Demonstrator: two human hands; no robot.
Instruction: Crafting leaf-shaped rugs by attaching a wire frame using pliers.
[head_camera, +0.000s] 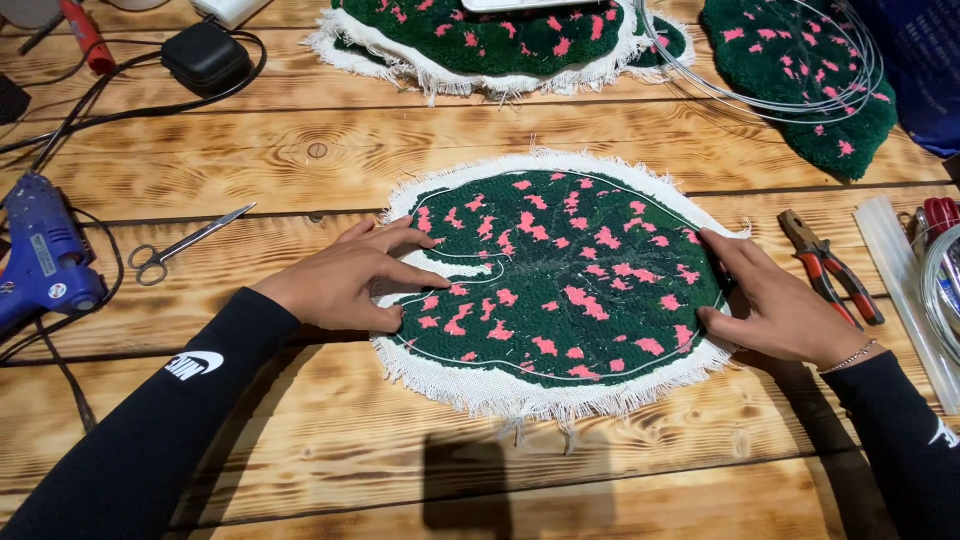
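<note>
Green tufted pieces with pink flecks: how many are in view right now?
3: one between both hands, one at the top centre, cut off, one top right. More may lie underneath.

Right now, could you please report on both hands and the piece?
Left hand, right hand: flat, open, pressing opposite edges. Round green pink-flecked tufted rug lies flat. Nothing on it.

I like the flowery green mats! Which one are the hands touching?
The round green mat in the middle of the table. The left hand and right hand press its edges; the other two mats lie untouched at the back.
</note>
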